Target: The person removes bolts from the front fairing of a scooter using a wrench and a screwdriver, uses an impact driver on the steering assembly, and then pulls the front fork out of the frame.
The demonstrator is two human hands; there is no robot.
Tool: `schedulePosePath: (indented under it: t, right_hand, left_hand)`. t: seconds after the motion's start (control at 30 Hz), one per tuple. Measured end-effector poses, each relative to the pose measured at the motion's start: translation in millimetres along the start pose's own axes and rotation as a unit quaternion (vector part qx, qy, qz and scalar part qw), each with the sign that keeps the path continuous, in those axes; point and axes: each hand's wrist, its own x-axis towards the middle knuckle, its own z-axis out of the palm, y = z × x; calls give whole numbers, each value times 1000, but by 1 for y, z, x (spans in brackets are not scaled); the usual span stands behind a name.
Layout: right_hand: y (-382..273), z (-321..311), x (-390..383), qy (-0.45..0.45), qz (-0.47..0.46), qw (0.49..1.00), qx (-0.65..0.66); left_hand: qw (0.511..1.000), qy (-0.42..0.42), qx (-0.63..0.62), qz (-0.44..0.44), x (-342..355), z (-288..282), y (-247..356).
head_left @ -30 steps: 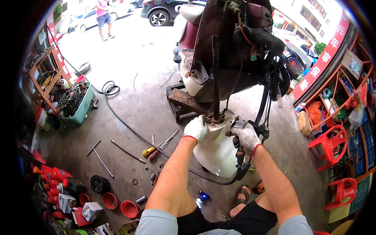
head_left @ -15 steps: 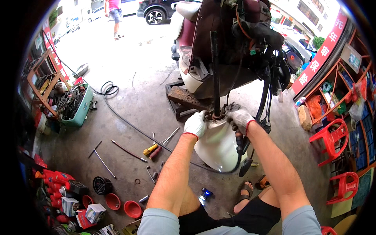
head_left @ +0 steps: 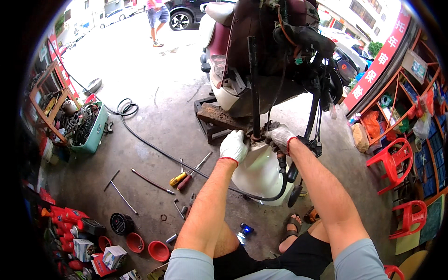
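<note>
Head view showed both gloved hands closed at the top of the white fender (head_left: pixel 261 175), the left hand (head_left: pixel 233 147) on its upper edge, the right hand (head_left: pixel 280 137) wrapped round the fork tube (head_left: pixel 254 93). Since a second before, they had drawn closer together at the tube's base, suggesting the fitting was being seated. Left of the grip, screwdrivers (head_left: pixel 184 177) lay on the floor; above hung the raised scooter (head_left: pixel 261 56).

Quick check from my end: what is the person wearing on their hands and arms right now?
Both the left hand and the right hand wear whitish knit work gloves with red cuffs, smudged grey with grime. The forearms are bare. Short light grey-blue sleeves cover the upper arms at the lower edge.
</note>
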Motion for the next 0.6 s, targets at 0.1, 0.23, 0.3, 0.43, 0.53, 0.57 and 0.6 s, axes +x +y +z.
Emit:
schedulePosePath:
  t: [0.1, 0.23, 0.3, 0.43, 0.53, 0.57, 0.6]
  right_hand:
    - [1, -3, 4, 0, 28, 1000, -13]
    - [2, -3, 7, 3, 9, 1000, 9]
    - [5, -3, 0, 47, -51, 997, 19]
    - [-4, -5, -35, -20, 35, 994, 97]
    - [-17, -5, -70, -85, 60, 988, 114]
    - [-5, -3, -65, -86, 52, 985, 142]
    - [3, -1, -61, -85, 34, 981, 171]
  left_hand:
    - [1000, -14, 6, -26, 2, -2, 10]
    - [998, -19, 21, -49, 5, -4, 11]
    - [998, -10, 23, -58, 5, -2, 13]
    - [997, 2, 37, -66, 5, -3, 14]
    - [998, 12, 21, -56, 3, -2, 12]
    - [999, 17, 28, -39, 1, 2, 8]
    - [999, 23, 43, -24, 3, 5, -1]
